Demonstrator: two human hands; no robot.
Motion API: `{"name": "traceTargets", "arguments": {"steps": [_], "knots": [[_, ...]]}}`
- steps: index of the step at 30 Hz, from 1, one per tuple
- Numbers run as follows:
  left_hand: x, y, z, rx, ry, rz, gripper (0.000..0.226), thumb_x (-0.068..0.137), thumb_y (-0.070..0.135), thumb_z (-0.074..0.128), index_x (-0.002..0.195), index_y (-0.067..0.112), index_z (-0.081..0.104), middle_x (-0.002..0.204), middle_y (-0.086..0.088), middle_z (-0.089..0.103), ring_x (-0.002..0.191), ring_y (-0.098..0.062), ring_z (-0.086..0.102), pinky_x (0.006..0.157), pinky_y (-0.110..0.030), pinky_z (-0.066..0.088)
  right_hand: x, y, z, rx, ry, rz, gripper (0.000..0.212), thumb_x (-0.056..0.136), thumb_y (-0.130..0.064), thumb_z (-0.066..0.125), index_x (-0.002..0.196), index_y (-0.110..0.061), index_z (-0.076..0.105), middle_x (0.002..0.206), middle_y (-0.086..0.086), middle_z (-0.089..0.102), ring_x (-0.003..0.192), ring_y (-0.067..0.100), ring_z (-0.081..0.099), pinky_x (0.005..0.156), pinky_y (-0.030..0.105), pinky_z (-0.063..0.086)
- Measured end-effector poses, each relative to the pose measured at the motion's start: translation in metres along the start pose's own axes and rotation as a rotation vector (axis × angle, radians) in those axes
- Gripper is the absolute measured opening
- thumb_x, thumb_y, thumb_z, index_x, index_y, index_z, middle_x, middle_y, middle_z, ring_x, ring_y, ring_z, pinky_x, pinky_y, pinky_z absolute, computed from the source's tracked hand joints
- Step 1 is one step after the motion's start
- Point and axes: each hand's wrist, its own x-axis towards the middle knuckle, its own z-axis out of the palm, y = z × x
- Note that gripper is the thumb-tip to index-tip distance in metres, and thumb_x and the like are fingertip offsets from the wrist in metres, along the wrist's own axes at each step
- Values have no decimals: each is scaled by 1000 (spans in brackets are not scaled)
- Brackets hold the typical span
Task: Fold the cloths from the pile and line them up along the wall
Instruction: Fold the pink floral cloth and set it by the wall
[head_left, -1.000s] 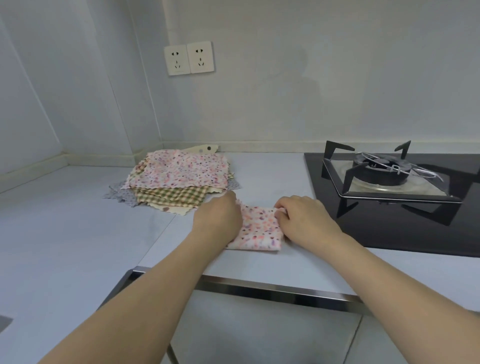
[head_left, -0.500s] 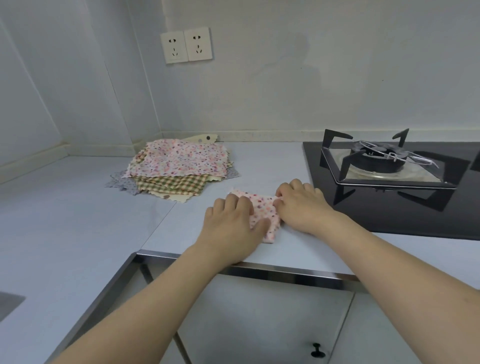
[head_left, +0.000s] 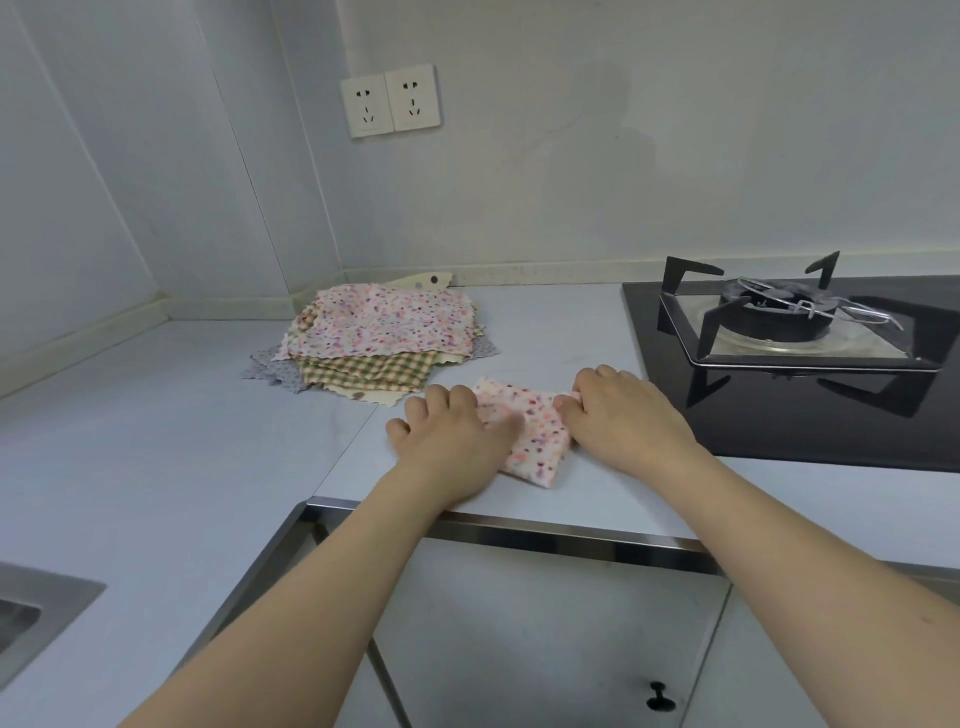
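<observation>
Leftmost, a stainless sink (head_left: 31, 618) shows at the lower edge, set into the pale countertop (head_left: 156, 447). Farther right, toward the corner, the pile of cloths (head_left: 374, 338) lies flat on the countertop, close to the back wall: a pink floral cloth on top, a green-and-tan checked cloth beneath it, with grey and cream edges protruding at the bottom. Above the pile, a double wall socket (head_left: 390, 101) is mounted on the wall.

Just right of the pile and nearer the counter's front edge, the folded floral cloth (head_left: 535, 441) lies on the countertop, apart from the pile, between both hands. The left hand (head_left: 452, 441) rests palm-down on the cloth's left part, fingers loosely bent and slightly spread, thumb laid across the fabric. The right hand (head_left: 623, 415) rests on the cloth's right edge, fingers curled downward at the far corner; whether they pinch the fabric or only press it cannot be determined.

At the right, a black gas hob (head_left: 800, 332) with a burner and pan support sits in the countertop, near the right hand. Below the counter edge, a cabinet door (head_left: 545, 639) carries a dark knob (head_left: 660, 699).
</observation>
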Motion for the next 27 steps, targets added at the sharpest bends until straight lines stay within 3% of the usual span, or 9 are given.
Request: {"name": "traceTargets", "arguments": {"steps": [2,6,10,14,16,18,21,24,27], "knots": [[5,-1,1,67,-16,6,71,85,68,41,137,21,37,138,-5,34,130,-28,27,104,-44,21,-3,-1,-4,71,9,-25,27,99,-41,34,97,-17,47,93,1,57,81,22,53,65,35,38],[29,-3,-9,-146,-37,-174,69,85,61,39,139,18,40,142,-10,38,132,-32,30,104,-46,24,-5,1,-7,370,117,-27,19,98,-42,43,96,-23,45,80,-4,59,72,19,56,60,37,44],[43,9,-13,-761,-199,-238,75,63,72,59,118,20,63,120,-5,65,110,-30,61,100,-48,46,-2,4,-8,820,287,4,10,92,-26,60,87,-27,51,76,0,65,71,22,61,67,41,53],[43,17,-5,-1126,-60,-74,22,85,36,71,84,16,60,87,3,73,90,-27,71,85,-42,57,2,2,-12,1107,393,98,15,92,-19,62,98,-30,53,91,9,65,77,13,61,74,30,52],[41,14,1,-1237,-4,-28,20,92,30,65,105,15,62,96,4,75,94,-20,72,83,-38,58,5,-5,-12,1371,290,213,22,94,-20,59,111,-30,50,102,7,65,87,12,63,82,32,54],[38,14,3,-1283,26,-17,61,90,41,65,141,17,42,133,-2,60,116,-21,62,98,-45,51,11,-8,-9,1575,139,397,26,96,-31,54,122,-29,46,107,2,66,93,14,65,83,37,54],[35,16,3,-1185,84,85,60,93,46,58,145,23,36,145,1,47,127,-17,52,104,-44,46,13,-14,-5,1423,24,498,39,98,-50,37,120,-20,52,112,4,66,99,20,65,87,42,53],[33,19,7,-1084,104,116,4,101,34,48,105,35,48,104,12,60,89,15,61,74,-11,53,8,-21,-4,1090,88,390,42,99,-51,31,103,-16,53,93,-2,58,82,11,56,71,30,46],[28,26,6,-972,170,127,22,104,32,42,124,22,46,87,27,39,66,27,45,53,6,34,5,-20,-4,1044,155,356,35,101,-46,30,99,-14,45,77,-3,45,65,10,43,56,25,34]]}}
